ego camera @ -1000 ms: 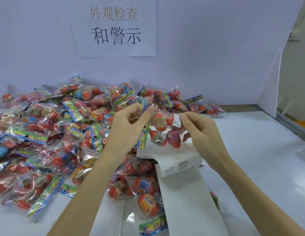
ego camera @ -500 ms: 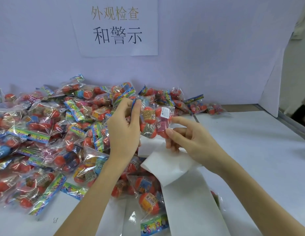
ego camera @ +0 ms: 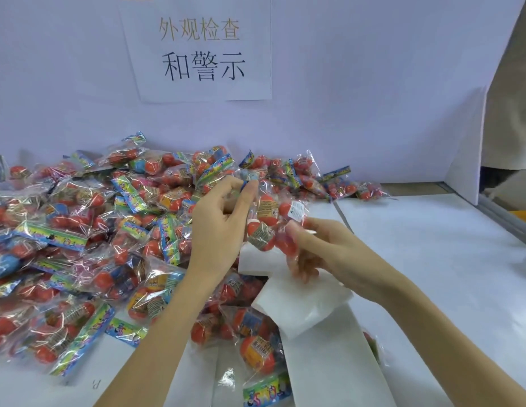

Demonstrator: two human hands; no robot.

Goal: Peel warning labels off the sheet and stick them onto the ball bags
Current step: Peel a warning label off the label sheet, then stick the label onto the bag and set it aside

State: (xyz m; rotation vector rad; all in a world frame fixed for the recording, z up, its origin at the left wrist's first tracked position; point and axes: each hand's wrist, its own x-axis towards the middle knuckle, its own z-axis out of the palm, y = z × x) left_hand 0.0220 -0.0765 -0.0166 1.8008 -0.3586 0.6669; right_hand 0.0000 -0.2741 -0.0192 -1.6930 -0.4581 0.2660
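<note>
Nearest of all, a long white strip of label backing paper (ego camera: 329,359) runs up the white tabletop (ego camera: 432,259) from the bottom edge, its far end folded over beneath the hands. Just left of the strip lie a few clear cellophane bags of red-orange balls (ego camera: 256,348), each closed with a bright multicoloured header card.

Above the folded end, both hands hold one such clear ball bag (ego camera: 267,221) up off the table. Its balls are red-orange, some with printed bands, and a small white warning label (ego camera: 297,211) sits on the film at its upper right side. The left hand (ego camera: 220,227) pinches the bag's left top edge between thumb and curled fingers. The right hand (ego camera: 323,248) has its fingers curled around the bag's lower right part, the thumb lying just under the label; whether the thumb touches the label cannot be told.

To the left and beyond, a large heap of similar ball bags (ego camera: 94,230) covers the table up to a pale lilac partition wall (ego camera: 358,98). Taped to it is a white paper sign (ego camera: 203,51) with Chinese characters, "外观检查" in gold and "和警示" in black.
</note>
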